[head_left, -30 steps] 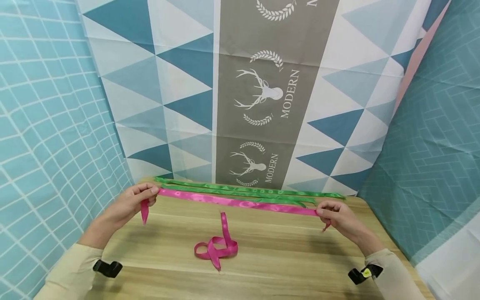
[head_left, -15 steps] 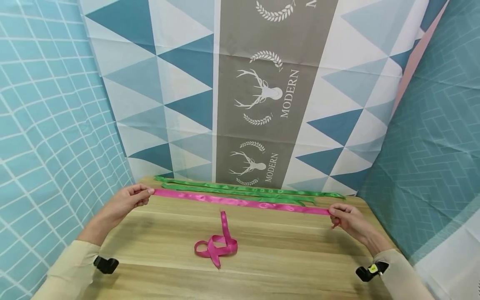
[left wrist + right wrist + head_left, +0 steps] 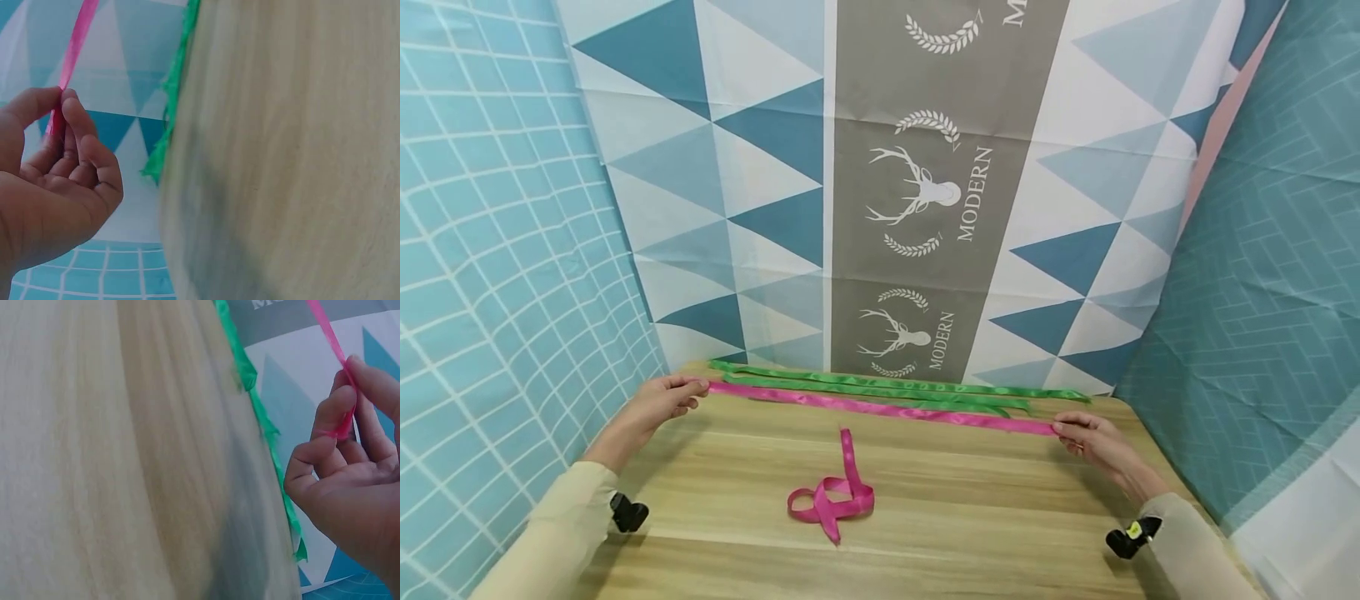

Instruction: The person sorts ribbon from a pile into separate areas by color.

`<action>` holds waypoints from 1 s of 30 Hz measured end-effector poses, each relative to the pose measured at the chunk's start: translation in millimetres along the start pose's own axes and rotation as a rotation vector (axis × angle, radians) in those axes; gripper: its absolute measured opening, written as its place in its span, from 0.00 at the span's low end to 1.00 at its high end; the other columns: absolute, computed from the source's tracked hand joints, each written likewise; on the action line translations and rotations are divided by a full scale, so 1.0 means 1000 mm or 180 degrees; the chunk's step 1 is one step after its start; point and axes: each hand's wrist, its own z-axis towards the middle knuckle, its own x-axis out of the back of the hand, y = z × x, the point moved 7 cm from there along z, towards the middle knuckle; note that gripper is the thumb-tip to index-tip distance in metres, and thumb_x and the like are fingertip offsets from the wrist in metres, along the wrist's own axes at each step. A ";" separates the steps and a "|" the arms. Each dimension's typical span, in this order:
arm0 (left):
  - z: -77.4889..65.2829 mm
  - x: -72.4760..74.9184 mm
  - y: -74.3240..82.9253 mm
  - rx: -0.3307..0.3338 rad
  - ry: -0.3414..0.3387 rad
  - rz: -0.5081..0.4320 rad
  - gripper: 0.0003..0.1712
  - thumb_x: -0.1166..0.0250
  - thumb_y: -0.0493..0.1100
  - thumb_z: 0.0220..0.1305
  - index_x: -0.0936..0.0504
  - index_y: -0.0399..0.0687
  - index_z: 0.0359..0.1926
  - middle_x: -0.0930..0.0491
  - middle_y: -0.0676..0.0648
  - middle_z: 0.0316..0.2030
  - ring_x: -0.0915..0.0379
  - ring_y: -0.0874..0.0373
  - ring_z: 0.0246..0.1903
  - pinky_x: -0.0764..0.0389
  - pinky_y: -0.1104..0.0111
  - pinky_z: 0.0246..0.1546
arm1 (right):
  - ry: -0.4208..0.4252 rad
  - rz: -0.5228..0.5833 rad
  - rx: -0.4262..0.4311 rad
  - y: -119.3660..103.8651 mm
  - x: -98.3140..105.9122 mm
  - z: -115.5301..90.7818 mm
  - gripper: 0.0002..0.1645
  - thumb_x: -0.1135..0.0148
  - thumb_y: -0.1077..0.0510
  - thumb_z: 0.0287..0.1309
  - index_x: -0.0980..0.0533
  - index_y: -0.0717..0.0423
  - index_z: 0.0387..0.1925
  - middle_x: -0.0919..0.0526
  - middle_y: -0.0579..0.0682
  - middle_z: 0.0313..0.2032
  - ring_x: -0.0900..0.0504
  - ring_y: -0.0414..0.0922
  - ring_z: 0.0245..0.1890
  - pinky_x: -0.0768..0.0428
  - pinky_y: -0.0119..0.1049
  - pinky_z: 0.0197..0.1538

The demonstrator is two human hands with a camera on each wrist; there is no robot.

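A pink satin ribbon (image 3: 880, 407) is stretched nearly straight between both hands above the back of the table. My left hand (image 3: 662, 406) pinches its left end between thumb and forefinger; in the left wrist view a short tail of ribbon (image 3: 55, 119) hangs behind the fingers. Its right end is pinched by my right hand (image 3: 1093, 442), and a short tail (image 3: 342, 427) shows inside the fingers in the right wrist view. Behind it, green ribbons (image 3: 895, 387) lie lengthwise along the table's back edge, partly overlapped by the pink one.
A second pink ribbon (image 3: 850, 500) lies loosely looped on the wooden table (image 3: 970, 533), near the middle. Patterned cloth hangs right behind the table (image 3: 910, 192), with blue checked cloth (image 3: 497, 208) at the left and teal cloth (image 3: 1262, 292) at the right.
My hands have moved farther apart, pulling the pink ribbon out longer between them. The long tail that hung below my left hand no longer shows in the head view. The looped ribbon stays put.
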 end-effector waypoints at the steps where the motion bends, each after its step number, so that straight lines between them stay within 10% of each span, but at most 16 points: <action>1: 0.002 0.000 -0.004 0.0035 -0.0006 0.0039 0.32 0.38 0.56 0.74 0.23 0.32 0.61 0.19 0.47 0.50 0.22 0.53 0.46 0.20 0.61 0.47 | 0.0091 -0.0078 -0.0031 0.002 0.001 0.002 0.12 0.37 0.60 0.71 0.20 0.61 0.52 0.16 0.47 0.41 0.21 0.45 0.36 0.22 0.42 0.42; 10: 0.016 -0.007 -0.023 0.0140 0.0078 0.0339 0.22 0.38 0.45 0.75 0.20 0.29 0.57 0.15 0.44 0.43 0.18 0.51 0.39 0.20 0.62 0.33 | 0.0556 -0.1477 0.0144 0.004 -0.001 0.017 0.20 0.32 0.57 0.67 0.21 0.68 0.52 0.16 0.53 0.43 0.19 0.50 0.43 0.19 0.43 0.45; 30: 0.005 -0.015 -0.026 -0.0059 0.0137 0.1402 0.08 0.28 0.36 0.61 0.16 0.34 0.34 0.20 0.47 0.26 0.24 0.56 0.24 0.23 0.65 0.25 | 0.0447 -0.2554 0.0320 0.006 -0.025 0.011 0.04 0.31 0.68 0.61 0.19 0.67 0.36 0.19 0.51 0.29 0.21 0.48 0.30 0.22 0.39 0.31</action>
